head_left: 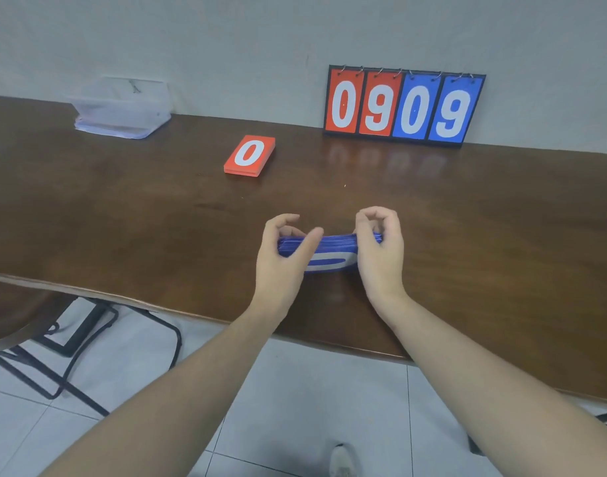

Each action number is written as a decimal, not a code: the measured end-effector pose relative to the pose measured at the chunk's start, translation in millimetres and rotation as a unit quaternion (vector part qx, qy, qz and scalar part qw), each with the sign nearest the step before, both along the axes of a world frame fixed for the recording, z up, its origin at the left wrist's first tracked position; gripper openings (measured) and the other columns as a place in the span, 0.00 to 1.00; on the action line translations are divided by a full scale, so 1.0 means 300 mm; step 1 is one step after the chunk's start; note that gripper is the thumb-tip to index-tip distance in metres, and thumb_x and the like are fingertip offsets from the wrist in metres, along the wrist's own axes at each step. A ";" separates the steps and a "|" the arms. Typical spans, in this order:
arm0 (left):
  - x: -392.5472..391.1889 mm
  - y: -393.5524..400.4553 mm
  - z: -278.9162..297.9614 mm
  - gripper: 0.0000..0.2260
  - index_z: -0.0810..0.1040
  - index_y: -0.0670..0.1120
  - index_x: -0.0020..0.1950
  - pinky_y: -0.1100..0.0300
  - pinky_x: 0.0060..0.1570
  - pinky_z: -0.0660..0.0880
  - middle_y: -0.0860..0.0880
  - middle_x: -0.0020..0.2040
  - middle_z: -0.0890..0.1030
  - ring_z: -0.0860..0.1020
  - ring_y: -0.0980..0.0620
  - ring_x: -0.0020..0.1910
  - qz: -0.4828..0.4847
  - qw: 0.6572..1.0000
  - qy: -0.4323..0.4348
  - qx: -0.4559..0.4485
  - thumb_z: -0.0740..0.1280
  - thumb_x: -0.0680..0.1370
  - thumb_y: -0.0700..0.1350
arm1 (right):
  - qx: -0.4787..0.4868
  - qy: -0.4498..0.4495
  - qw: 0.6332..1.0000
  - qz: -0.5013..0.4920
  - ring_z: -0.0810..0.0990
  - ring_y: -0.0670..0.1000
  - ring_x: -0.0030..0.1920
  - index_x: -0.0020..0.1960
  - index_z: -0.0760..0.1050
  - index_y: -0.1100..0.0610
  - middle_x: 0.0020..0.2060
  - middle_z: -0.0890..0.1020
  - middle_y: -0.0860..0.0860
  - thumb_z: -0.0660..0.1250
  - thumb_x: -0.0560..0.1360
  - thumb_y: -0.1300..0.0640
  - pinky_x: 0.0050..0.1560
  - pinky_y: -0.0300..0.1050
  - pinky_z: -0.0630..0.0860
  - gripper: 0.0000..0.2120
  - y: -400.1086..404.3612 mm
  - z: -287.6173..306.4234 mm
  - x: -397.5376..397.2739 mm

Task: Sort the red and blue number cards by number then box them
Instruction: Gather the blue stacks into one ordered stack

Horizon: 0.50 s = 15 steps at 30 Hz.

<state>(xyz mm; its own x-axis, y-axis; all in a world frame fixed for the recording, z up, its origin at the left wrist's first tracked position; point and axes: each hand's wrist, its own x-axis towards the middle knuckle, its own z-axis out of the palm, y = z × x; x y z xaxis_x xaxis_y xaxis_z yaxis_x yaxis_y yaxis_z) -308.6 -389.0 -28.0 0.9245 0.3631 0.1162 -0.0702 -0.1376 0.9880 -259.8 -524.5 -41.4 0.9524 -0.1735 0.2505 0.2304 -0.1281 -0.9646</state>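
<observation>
soft even light, glossy table (467, 208) mirroring the scoreboard (403, 105), wide-angle bending at edges, slight blur.

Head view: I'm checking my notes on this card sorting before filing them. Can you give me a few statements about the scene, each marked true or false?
1. Both hands hold the blue card stack, left hand and right hand at opposite ends. True.
2. The red card stack shows a 9 on top. False: it shows a 0.
3. The scoreboard against the wall reads 0909. True.
4. The clear plastic box sits beside the scoreboard. False: it stands far to the left, near the table's back edge.
5. The red stack is already in the box. False: it lies on the table.
</observation>
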 end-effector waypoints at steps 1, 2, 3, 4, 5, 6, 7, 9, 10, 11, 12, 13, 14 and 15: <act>0.009 -0.004 0.005 0.15 0.72 0.55 0.62 0.74 0.41 0.75 0.57 0.52 0.78 0.78 0.65 0.50 0.030 0.999 0.003 -0.017 0.71 0.77 0.54 | -0.003 0.000 1.000 -0.004 0.78 0.38 0.39 0.56 0.74 0.57 0.41 0.79 0.47 0.65 0.82 0.59 0.39 0.29 0.73 0.04 0.006 0.008 0.005; 0.022 -0.005 0.009 0.13 0.72 0.55 0.60 0.73 0.41 0.75 0.57 0.51 0.78 0.79 0.64 0.50 0.055 0.998 0.008 -0.033 0.70 0.78 0.54 | 0.000 0.005 1.000 -0.007 0.77 0.36 0.38 0.56 0.74 0.58 0.41 0.78 0.46 0.65 0.81 0.59 0.38 0.28 0.72 0.05 0.010 0.016 0.013; 0.037 -0.005 0.011 0.11 0.73 0.56 0.58 0.71 0.41 0.76 0.58 0.51 0.78 0.79 0.61 0.51 0.076 0.996 0.017 -0.047 0.69 0.79 0.54 | 0.006 0.021 1.000 -0.007 0.77 0.34 0.38 0.56 0.74 0.59 0.42 0.78 0.45 0.65 0.81 0.59 0.37 0.28 0.72 0.05 0.011 0.021 0.023; 0.052 -0.003 0.013 0.08 0.73 0.56 0.57 0.69 0.42 0.76 0.58 0.51 0.79 0.80 0.59 0.51 0.089 0.994 0.028 -0.063 0.68 0.80 0.54 | 0.019 0.044 0.999 -0.002 0.78 0.33 0.38 0.56 0.74 0.59 0.42 0.78 0.44 0.65 0.81 0.58 0.36 0.27 0.71 0.05 0.011 0.023 0.034; 0.066 -0.001 0.011 0.05 0.73 0.57 0.54 0.67 0.44 0.77 0.59 0.50 0.80 0.80 0.58 0.52 0.092 0.992 0.037 -0.080 0.67 0.81 0.53 | 0.035 0.070 0.997 0.007 0.78 0.33 0.37 0.55 0.75 0.58 0.42 0.79 0.44 0.64 0.82 0.56 0.35 0.28 0.71 0.06 0.010 0.025 0.044; 0.073 0.001 0.007 0.02 0.74 0.57 0.53 0.65 0.44 0.79 0.59 0.49 0.81 0.81 0.58 0.51 0.084 0.991 0.043 -0.095 0.65 0.82 0.53 | 0.039 0.092 0.995 0.017 0.79 0.34 0.36 0.53 0.75 0.59 0.40 0.80 0.44 0.63 0.83 0.54 0.34 0.28 0.71 0.08 0.010 0.023 0.051; 0.074 0.001 0.000 0.02 0.74 0.56 0.51 0.64 0.45 0.79 0.59 0.48 0.82 0.82 0.58 0.50 0.070 0.992 0.046 -0.098 0.64 0.82 0.53 | 0.029 0.103 0.994 0.028 0.80 0.36 0.35 0.52 0.76 0.59 0.39 0.81 0.44 0.62 0.83 0.51 0.33 0.28 0.72 0.11 0.010 0.018 0.053; 0.064 0.006 -0.015 0.06 0.76 0.54 0.51 0.65 0.45 0.80 0.58 0.47 0.84 0.82 0.59 0.48 0.039 0.996 0.028 -0.077 0.61 0.84 0.52 | 0.001 0.094 0.994 0.055 0.81 0.39 0.37 0.50 0.77 0.60 0.36 0.82 0.42 0.61 0.84 0.49 0.35 0.30 0.74 0.15 0.009 0.007 0.046; 0.058 0.011 -0.020 0.07 0.76 0.52 0.51 0.66 0.44 0.79 0.59 0.46 0.84 0.82 0.60 0.48 0.029 0.997 0.015 -0.067 0.60 0.84 0.52 | -0.009 0.087 0.994 0.068 0.82 0.40 0.38 0.50 0.77 0.60 0.37 0.82 0.41 0.61 0.84 0.49 0.36 0.31 0.75 0.15 0.006 0.003 0.042; 0.055 0.019 -0.024 0.08 0.77 0.51 0.52 0.67 0.44 0.79 0.59 0.46 0.84 0.82 0.60 0.47 0.022 0.998 0.004 -0.058 0.60 0.85 0.51 | -0.017 0.086 0.993 0.081 0.83 0.41 0.40 0.50 0.77 0.59 0.37 0.82 0.40 0.61 0.83 0.48 0.37 0.32 0.76 0.14 0.002 0.001 0.044; 0.058 0.027 -0.026 0.08 0.77 0.51 0.53 0.66 0.44 0.79 0.58 0.47 0.84 0.83 0.59 0.48 0.024 0.998 -0.001 -0.054 0.60 0.85 0.50 | -0.023 0.089 0.992 0.092 0.84 0.41 0.41 0.50 0.77 0.57 0.39 0.83 0.39 0.62 0.83 0.48 0.37 0.33 0.77 0.13 0.001 0.003 0.047; 0.065 0.034 -0.027 0.07 0.76 0.51 0.53 0.65 0.45 0.80 0.57 0.47 0.84 0.83 0.59 0.48 0.036 0.998 -0.002 -0.052 0.60 0.85 0.50 | -0.026 0.095 0.991 0.093 0.84 0.41 0.42 0.49 0.76 0.56 0.40 0.83 0.40 0.63 0.82 0.47 0.37 0.34 0.77 0.12 0.002 0.004 0.054; 0.076 0.039 -0.025 0.06 0.76 0.52 0.54 0.64 0.46 0.80 0.57 0.48 0.83 0.82 0.59 0.49 0.056 0.997 0.001 -0.052 0.60 0.84 0.50 | -0.024 0.102 0.991 0.084 0.84 0.41 0.42 0.49 0.76 0.54 0.41 0.83 0.41 0.64 0.82 0.47 0.36 0.34 0.77 0.11 0.005 0.009 0.063; 0.086 0.041 -0.022 0.05 0.76 0.53 0.54 0.65 0.44 0.80 0.57 0.49 0.83 0.82 0.59 0.48 0.078 0.995 0.006 -0.059 0.60 0.84 0.50 | -0.014 0.112 0.991 0.064 0.84 0.41 0.41 0.48 0.75 0.53 0.42 0.83 0.42 0.65 0.82 0.47 0.36 0.34 0.76 0.10 0.010 0.012 0.071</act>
